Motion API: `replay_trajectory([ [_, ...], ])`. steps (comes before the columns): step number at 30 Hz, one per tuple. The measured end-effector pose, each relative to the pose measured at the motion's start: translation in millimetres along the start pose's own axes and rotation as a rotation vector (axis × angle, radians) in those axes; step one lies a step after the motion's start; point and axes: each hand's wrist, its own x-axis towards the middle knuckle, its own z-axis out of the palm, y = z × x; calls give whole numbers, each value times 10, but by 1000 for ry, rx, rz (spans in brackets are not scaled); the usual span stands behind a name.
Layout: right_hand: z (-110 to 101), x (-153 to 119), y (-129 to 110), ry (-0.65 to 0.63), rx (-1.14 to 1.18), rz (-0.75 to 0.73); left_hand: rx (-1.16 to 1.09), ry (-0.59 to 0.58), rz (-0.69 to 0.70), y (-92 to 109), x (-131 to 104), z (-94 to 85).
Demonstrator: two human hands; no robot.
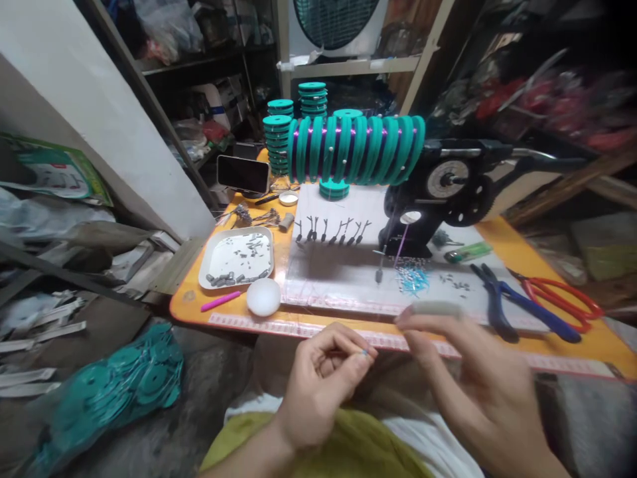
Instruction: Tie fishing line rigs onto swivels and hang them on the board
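My left hand (326,382) is closed in a pinch over my lap, just in front of the table edge. A tiny blue piece (365,352) shows between its thumb and fingertips; its kind is too small to make out. To the right, my right hand (470,372) is raised near the table's front edge, blurred by motion. Its thumb and index finger stand apart with nothing visible between them, and a pale greyish cover seems to be on the index finger. Beyond it lies a small pile of blue and silvery bits (413,279) on the white board (328,279).
A black winding machine (413,226) carries a row of teal spools (355,149). Around it are a white tray (202,269) of grey pieces, a white round lid (263,297), a pink pen (220,301), blue-handled pliers (540,312), red-handled scissors (572,299), a phone (243,174) and stacked spools (277,139).
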Motion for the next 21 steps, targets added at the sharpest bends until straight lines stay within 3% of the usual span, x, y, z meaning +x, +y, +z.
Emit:
replay_trajectory([
  [2,35,-112,-15,-184,144,161,-271,63,-117,-43,-29,55],
  [4,104,-176,-34,-270,261,280,-370,116,-167,-68,-41,97],
  [7,203,-217,-65,-215,380,351,-365,120,-192,-74,-37,108],
  [9,221,-245,-79,-154,353,273,-293,93,-173,-58,-31,73],
  [11,191,-282,-82,-46,183,88,-75,63,-64,-25,-28,15],
  [13,128,-309,-76,70,-25,-132,271,50,134,23,-31,-45],
  [15,57,-298,-62,89,-114,-305,602,44,365,73,-40,-91],
  [17,-5,-240,-43,-16,-43,-379,818,25,559,111,-53,-114],
  [21,-63,-58,-12,-299,82,-296,1055,-21,764,129,-67,-129],
])
